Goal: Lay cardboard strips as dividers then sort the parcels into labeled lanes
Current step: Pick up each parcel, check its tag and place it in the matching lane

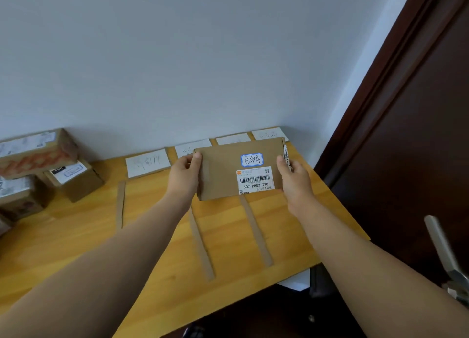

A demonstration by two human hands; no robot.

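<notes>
Both hands hold one flat brown parcel (239, 168) above the far right part of the wooden tabletop (76, 248). The left hand (184, 176) grips its left edge, thumb on top, and the right hand (294, 176) clamps its right edge, so the box faces up toward the person. On its top sit a small blue-bordered sticker (251, 159) with handwriting and, just below it, a white shipping label (255, 180) with a barcode and the print 507-P802 T70. Three cardboard strips lie flat on the wood as dividers: a left strip (120, 204) well apart from the others, a middle strip (201, 248) and a right strip (256, 232), both running from under the parcel toward the near edge. Along the far edge, against the pale wall (203, 58), four white paper cards with faint handwriting are lined up: the leftmost card (148, 163), the second card (189, 147) partly hidden by the parcel, the third card (233, 138) and the rightmost card (269, 134). At the far left a pile of other boxes (38, 170) waits, stacked and crowded together. A dark wooden door (406, 147) stands on the right, its metal handle (446, 259) near.
</notes>
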